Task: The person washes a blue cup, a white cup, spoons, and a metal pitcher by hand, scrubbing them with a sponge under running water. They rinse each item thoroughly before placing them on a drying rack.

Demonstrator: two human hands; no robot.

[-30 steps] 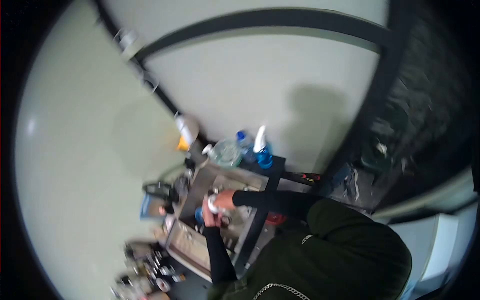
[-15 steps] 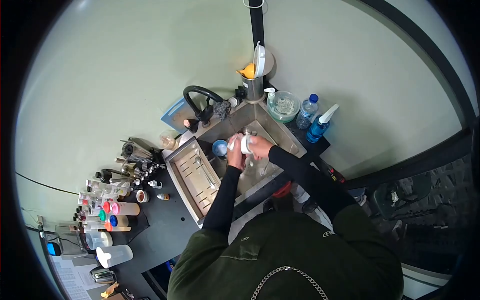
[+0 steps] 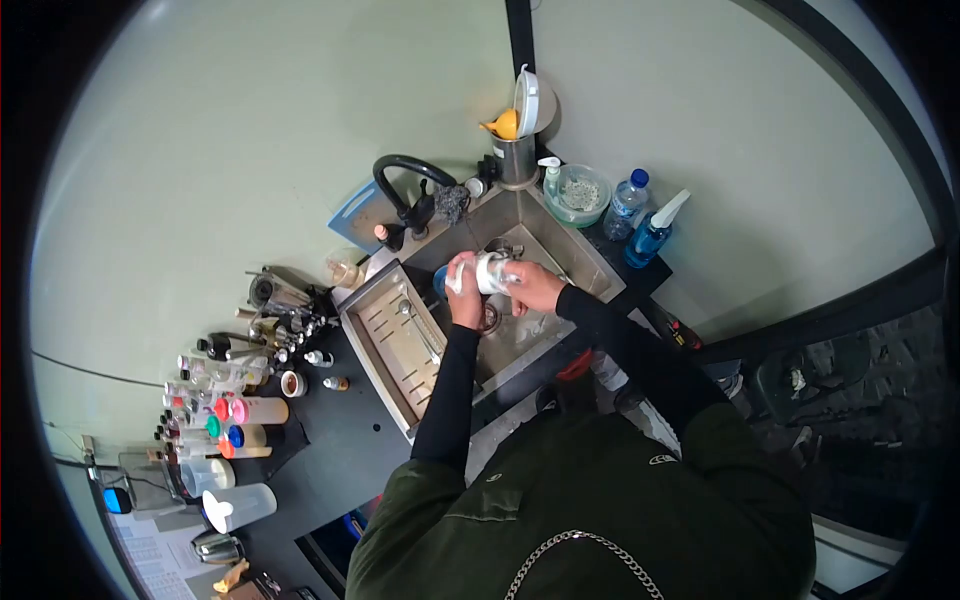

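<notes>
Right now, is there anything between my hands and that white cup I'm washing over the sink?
No. Both hands are already on the white cup: the left hand grips its left end and the right hand its right, above the sink. Nothing visible lies between hands and cup.

1. White cup (image 3: 490,272): mostly covered by the left hand (image 3: 463,296) and right hand (image 3: 532,289); its mouth and contents not visible.
2. Blue object (image 3: 440,281) behind left hand: only a sliver shows; kind cannot be told.
3. Sink (image 3: 520,340) floor: drain half hidden under the wrists.
4. Bottles and jars (image 3: 225,385) on the bench (image 3: 330,450): too small, labels unreadable.
5. Bench's lower left end: lost in the dark rim of the lens.
6. Contents of bowl (image 3: 581,194): too small to tell.
</notes>
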